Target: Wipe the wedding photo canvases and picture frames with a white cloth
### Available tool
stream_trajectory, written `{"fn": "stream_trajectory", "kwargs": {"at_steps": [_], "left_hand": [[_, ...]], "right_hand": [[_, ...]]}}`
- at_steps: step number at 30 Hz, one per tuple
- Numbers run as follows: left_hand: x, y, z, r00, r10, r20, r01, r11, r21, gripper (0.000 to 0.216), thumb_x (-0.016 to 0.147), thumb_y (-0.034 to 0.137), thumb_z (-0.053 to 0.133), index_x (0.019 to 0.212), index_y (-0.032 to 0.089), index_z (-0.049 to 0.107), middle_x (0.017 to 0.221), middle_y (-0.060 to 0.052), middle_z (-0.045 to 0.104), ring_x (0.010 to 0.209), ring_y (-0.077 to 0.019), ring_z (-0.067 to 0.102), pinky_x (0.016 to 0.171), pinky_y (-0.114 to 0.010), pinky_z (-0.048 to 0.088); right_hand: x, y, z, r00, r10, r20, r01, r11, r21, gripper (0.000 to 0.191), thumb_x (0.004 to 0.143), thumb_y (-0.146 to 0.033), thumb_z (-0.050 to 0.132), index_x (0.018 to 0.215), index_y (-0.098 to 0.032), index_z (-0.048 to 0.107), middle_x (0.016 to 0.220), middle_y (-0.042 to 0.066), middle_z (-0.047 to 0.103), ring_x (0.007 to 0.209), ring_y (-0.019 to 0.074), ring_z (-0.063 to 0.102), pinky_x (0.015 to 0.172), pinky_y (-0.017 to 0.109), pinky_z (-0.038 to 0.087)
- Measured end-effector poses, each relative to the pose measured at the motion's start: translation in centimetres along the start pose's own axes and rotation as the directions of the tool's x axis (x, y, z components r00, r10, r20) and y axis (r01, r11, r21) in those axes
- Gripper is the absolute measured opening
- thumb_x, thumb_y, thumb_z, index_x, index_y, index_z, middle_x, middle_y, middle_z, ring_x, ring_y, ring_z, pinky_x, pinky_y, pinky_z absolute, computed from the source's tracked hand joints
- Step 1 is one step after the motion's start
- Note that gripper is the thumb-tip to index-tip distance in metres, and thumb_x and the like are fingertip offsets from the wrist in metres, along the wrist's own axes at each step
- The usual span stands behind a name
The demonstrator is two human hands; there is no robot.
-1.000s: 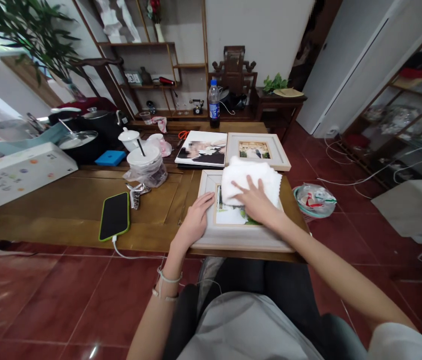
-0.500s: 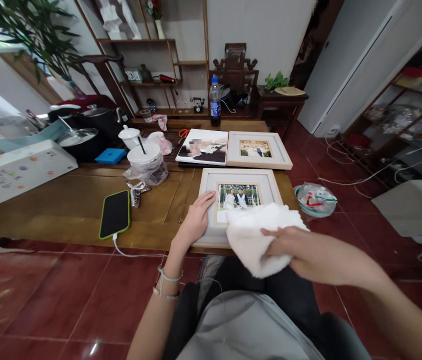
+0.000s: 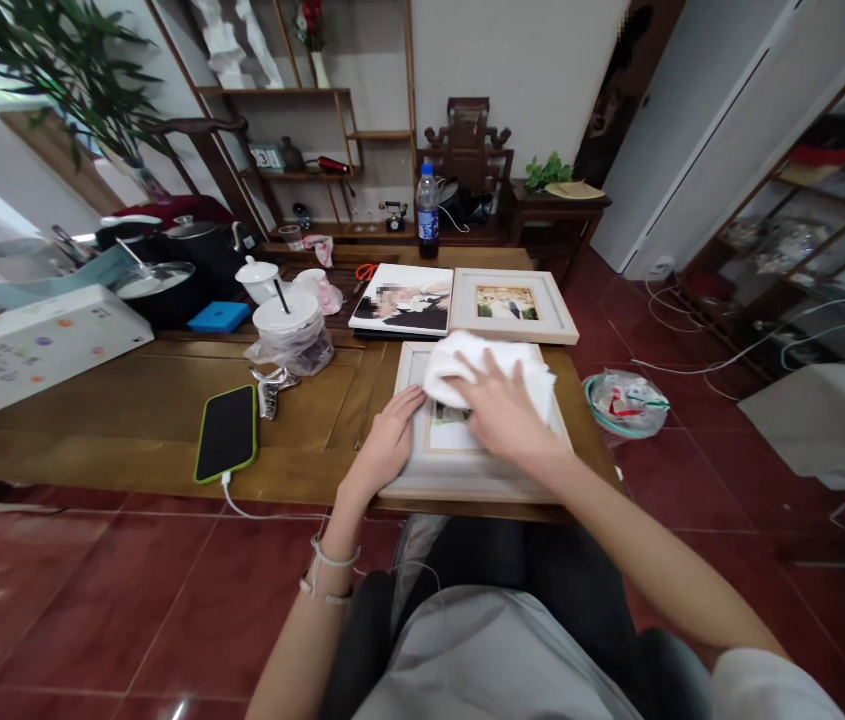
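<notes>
A pale wooden picture frame (image 3: 482,480) with a wide light border lies on the table in front of me. My left hand (image 3: 388,435) rests flat along its left edge, fingers stretched out. On the upper part of the frame a white cloth (image 3: 459,355) lies bunched, covering most of the photo. My right hand (image 3: 504,405) presses the cloth down with fingers spread over it, keeping hold of it. Just behind are a second framed photo (image 3: 516,303) and a white-edged photo panel (image 3: 407,298), side by side.
Left of the frame are a phone (image 3: 227,433) on a charging cable, a lidded cup (image 3: 287,325) with a straw and a blue box (image 3: 219,317). A drink bottle (image 3: 428,215) stands at the table's far edge. A lined bin (image 3: 624,405) sits on the floor at right.
My right hand has swept the cloth from the frame's lower right corner up and left across the photo. The fingers have spread out on the cloth. My left hand stays at the frame's edge.
</notes>
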State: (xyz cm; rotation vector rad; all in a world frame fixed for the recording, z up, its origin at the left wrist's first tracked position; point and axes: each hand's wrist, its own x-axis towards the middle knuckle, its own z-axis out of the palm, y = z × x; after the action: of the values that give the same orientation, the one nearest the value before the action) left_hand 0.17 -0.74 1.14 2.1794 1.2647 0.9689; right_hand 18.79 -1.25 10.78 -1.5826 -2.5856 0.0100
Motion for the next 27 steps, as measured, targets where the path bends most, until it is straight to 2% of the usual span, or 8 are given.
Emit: {"fn": "stream_trajectory", "kwargs": {"at_steps": [4,7,9,14,17,22,27], "left_hand": [[0.1,0.4,0.0,0.998,0.047,-0.029,-0.046,0.999,0.01,0.043,0.089,0.01,0.031,0.127,0.017,0.05,0.135,-0.013,0.049,0.129,-0.0214,0.04,0.109,-0.047,0.031],[0.2,0.4,0.0,0.995,0.067,-0.068,-0.067,0.998,0.001,0.042,0.09,0.012,0.03,0.128,0.016,0.049,0.135,-0.012,0.048,0.13,-0.0207,0.039,0.111,-0.046,0.028],[0.2,0.4,-0.1,0.996,0.037,-0.083,-0.038,0.999,-0.014,0.04,0.092,0.016,0.03,0.128,0.015,0.049,0.135,-0.013,0.048,0.13,-0.0203,0.04,0.112,-0.045,0.028],[0.3,0.5,-0.5,0.996,-0.053,-0.071,0.043,0.991,-0.13,0.038,0.095,0.029,0.032,0.123,0.015,0.053,0.136,-0.012,0.05,0.129,-0.02,0.042,0.112,-0.042,0.029],[0.4,0.6,-0.5,0.996,-0.045,-0.083,0.033,0.99,-0.134,0.037,0.095,0.029,0.033,0.121,0.016,0.056,0.134,-0.01,0.053,0.128,-0.0196,0.043,0.111,-0.042,0.031],[0.4,0.6,-0.3,0.997,-0.014,-0.08,0.012,1.0,-0.026,0.037,0.094,0.022,0.033,0.12,0.012,0.057,0.132,-0.012,0.054,0.128,-0.0197,0.044,0.111,-0.042,0.031],[0.4,0.5,-0.2,0.998,0.014,-0.06,-0.011,0.999,0.044,0.036,0.091,0.019,0.039,0.122,0.01,0.055,0.132,-0.015,0.053,0.129,-0.0221,0.042,0.111,-0.044,0.031]], "right_hand": [[1.6,-2.9,2.9,0.991,0.051,0.122,-0.046,0.998,-0.041,0.049,0.084,-0.01,0.042,0.131,-0.022,0.05,0.147,0.011,0.035,0.132,0.0457,0.023,0.095,0.073,0.022],[1.0,-3.7,3.5,0.983,0.085,0.166,-0.073,0.994,-0.079,0.043,0.086,-0.015,0.042,0.127,-0.021,0.055,0.145,0.012,0.037,0.131,0.0476,0.024,0.095,0.073,0.024],[-0.5,-3.7,3.2,0.983,0.03,0.18,-0.014,0.996,-0.088,0.04,0.087,-0.015,0.041,0.123,-0.02,0.058,0.145,0.012,0.037,0.13,0.0476,0.025,0.096,0.072,0.023],[-4.7,-3.9,2.2,0.959,-0.243,0.147,0.252,0.967,-0.042,0.033,0.088,-0.016,0.041,0.107,-0.019,0.067,0.146,0.011,0.036,0.131,0.0445,0.027,0.1,0.068,0.024],[-5.6,-4.1,2.5,0.944,-0.3,0.14,0.306,0.952,-0.021,0.031,0.087,-0.018,0.043,0.106,-0.021,0.067,0.146,0.01,0.036,0.132,0.0439,0.026,0.101,0.067,0.024],[-5.6,-3.1,2.7,0.943,-0.303,0.136,0.31,0.95,-0.033,0.028,0.086,-0.015,0.045,0.097,-0.018,0.07,0.145,0.009,0.037,0.131,0.0438,0.027,0.101,0.066,0.025],[-7.4,0.3,1.4,0.948,-0.262,0.18,0.268,0.963,-0.014,0.038,0.077,-0.002,0.046,0.1,-0.02,0.07,0.144,0.005,0.041,0.133,0.0384,0.027,0.105,0.061,0.025]]}}
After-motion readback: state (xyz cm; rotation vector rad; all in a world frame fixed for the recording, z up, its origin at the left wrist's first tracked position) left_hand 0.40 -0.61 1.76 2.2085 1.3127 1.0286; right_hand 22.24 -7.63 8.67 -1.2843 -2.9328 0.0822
